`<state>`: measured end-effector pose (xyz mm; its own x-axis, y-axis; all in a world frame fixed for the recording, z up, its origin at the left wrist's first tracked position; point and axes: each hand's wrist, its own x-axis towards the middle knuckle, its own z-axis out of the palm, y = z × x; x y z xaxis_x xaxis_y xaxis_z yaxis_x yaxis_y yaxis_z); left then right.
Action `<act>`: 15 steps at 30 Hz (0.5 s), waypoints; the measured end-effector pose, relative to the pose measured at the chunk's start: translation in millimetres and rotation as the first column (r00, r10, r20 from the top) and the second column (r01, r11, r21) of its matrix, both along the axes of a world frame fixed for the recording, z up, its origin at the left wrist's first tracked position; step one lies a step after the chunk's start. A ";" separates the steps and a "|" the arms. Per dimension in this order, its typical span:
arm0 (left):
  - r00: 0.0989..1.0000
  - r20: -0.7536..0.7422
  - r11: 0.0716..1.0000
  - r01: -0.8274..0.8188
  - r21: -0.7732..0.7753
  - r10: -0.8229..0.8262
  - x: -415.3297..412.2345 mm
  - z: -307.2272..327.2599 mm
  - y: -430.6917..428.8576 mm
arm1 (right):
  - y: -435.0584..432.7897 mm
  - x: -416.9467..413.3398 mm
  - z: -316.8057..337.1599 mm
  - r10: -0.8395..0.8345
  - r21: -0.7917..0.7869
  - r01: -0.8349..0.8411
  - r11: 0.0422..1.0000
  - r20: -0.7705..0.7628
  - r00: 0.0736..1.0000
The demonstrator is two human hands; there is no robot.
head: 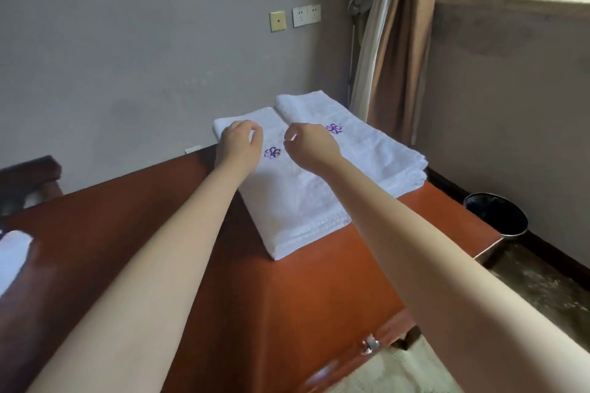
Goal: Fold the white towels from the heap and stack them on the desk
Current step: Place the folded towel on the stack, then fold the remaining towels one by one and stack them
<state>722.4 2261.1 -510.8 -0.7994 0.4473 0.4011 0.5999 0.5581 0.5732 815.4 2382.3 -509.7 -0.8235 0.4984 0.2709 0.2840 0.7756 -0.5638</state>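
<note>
Sitting at the far right corner of the brown surface are two piles of folded white towels, side by side and touching. Both hands are over the left pile, next to the right pile. The left hand has loosely bent fingers and holds nothing. The right hand is bent too, but I cannot tell if it pinches cloth. Towels are soft, light and floppy, so one would likely sag if held by one spot. Holding two corners, or sliding flat hands under, seems best.
</note>
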 end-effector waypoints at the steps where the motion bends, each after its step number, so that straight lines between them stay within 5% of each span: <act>1: 1.000 -0.002 1.000 -0.009 0.009 0.009 9.6 -2.4 -16.6 | -12.8 7.7 -0.8 0.014 0.019 -0.014 1.000 -0.009 1.000; 15: 0.953 -0.112 0.959 -0.283 0.003 0.281 88.4 18.6 -327.9 | -292.3 51.8 40.7 0.344 0.215 -0.334 0.918 -0.008 0.939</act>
